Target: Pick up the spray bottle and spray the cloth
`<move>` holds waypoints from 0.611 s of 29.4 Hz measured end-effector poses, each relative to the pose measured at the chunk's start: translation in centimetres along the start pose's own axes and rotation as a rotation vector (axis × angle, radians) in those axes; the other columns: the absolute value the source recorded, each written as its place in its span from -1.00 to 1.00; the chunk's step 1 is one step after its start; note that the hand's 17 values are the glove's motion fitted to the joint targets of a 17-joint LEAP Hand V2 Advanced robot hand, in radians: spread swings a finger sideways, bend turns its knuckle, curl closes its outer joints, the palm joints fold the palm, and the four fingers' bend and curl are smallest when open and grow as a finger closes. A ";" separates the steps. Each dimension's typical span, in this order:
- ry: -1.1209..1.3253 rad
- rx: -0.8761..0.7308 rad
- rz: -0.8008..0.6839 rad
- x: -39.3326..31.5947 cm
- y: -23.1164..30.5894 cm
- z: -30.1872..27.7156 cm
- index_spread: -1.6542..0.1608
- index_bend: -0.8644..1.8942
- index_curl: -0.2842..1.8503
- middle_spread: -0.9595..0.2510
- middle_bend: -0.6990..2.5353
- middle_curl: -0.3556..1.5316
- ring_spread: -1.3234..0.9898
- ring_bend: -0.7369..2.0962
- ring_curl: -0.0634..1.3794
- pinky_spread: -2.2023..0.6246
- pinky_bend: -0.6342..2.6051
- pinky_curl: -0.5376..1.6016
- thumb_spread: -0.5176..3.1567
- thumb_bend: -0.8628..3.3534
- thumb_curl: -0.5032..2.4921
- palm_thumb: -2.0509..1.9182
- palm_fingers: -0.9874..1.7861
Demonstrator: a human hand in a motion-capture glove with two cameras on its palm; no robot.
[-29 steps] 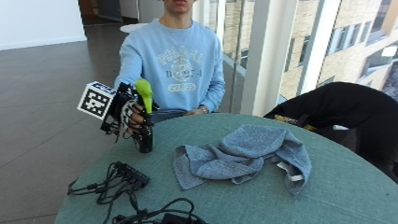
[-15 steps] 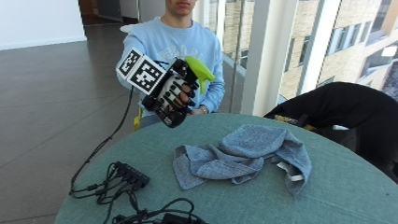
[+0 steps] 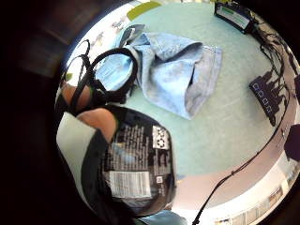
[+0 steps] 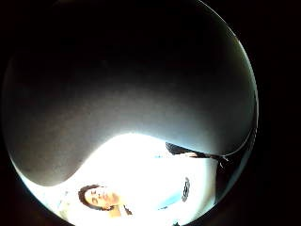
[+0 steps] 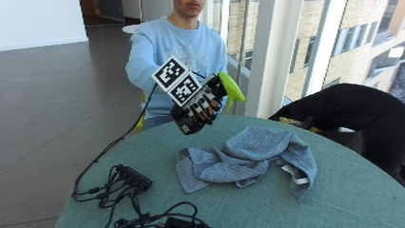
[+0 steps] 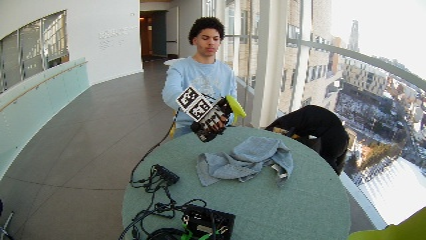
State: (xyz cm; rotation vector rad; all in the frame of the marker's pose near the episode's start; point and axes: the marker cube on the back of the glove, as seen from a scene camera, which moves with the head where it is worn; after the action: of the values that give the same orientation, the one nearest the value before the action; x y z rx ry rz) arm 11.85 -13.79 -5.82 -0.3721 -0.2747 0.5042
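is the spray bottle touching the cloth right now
Apart. In the outside view the gloved right hand holds the spray bottle in the air, tilted, above the table edge, with clear space between it and the cloth lying on the table.

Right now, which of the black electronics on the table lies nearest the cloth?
The black power strip, left of the cloth. The black box sits farther off, at the table's near edge.

"What colours are you seeing on the spray bottle (image 5: pixel 201 110)?"
"Your black-gloved right hand (image 5: pixel 200 105) is around a black body with a white-printed label and a lime-green top."
"And the cloth (image 5: pixel 248 158)?"
"Grey-blue, with a white tag, lying on the teal-green table (image 5: pixel 354 194)."
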 end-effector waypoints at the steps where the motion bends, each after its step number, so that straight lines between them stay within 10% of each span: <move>1: 0.009 -0.007 0.003 0.1 -0.1 0.2 0.57 -0.26 -0.33 0.45 -0.35 -0.15 0.08 -0.16 -0.38 0.66 -0.49 -0.18 -0.25 -0.60 -0.31 0.50 0.56; 18: 0.068 -0.034 0.047 1.2 -0.2 1.0 0.57 -0.26 -0.33 0.45 -0.33 -0.13 0.09 -0.14 -0.37 0.66 -0.49 -0.17 -0.26 -0.60 -0.29 0.50 0.56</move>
State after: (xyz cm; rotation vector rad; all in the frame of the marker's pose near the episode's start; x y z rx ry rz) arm 12.57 -13.09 -4.66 -0.4284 -0.2091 0.5329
